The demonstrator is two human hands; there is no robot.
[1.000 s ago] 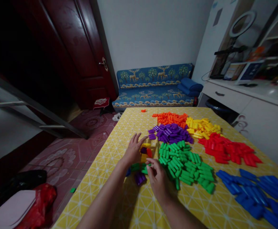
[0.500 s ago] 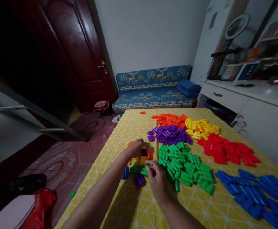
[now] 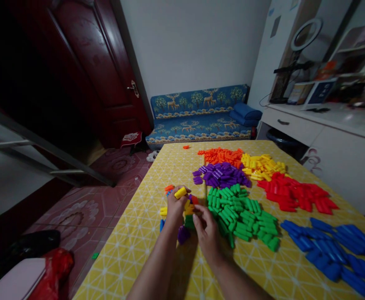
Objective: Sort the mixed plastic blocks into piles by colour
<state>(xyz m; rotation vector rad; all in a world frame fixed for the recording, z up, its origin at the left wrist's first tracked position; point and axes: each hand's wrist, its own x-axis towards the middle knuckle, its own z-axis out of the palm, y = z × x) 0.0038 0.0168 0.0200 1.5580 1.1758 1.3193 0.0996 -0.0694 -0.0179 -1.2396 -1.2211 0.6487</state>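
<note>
My left hand (image 3: 176, 207) is closed around a yellow plastic building block (image 3: 180, 192), lifted over a small cluster of mixed blocks. Beside it, my right hand (image 3: 207, 228) has thumb and forefinger bent against the cluster's right side, at a yellow block (image 3: 188, 210) and a green block (image 3: 189, 221). What exactly those fingertips grip is hidden. Around the hands are a purple block (image 3: 183, 235), an orange block (image 3: 169, 188) and another yellow block (image 3: 163, 211). A red-orange block (image 3: 194, 200) stands just beyond my right fingertips. My left hand covers part of the cluster.
Sorted block piles lie on the yellow tablecloth (image 3: 132, 250): green (image 3: 241, 214), purple (image 3: 222, 175), orange (image 3: 221, 156), yellow (image 3: 262, 166), red (image 3: 296, 193) and blue (image 3: 332, 250). A lone orange piece (image 3: 186, 147) sits near the far edge. A patterned sofa (image 3: 197, 116) stands behind.
My left hand has turned and come up from the cluster, and the yellow block now shows in its fingers. My right hand stays at the cluster's right side. The view has shifted slightly.
</note>
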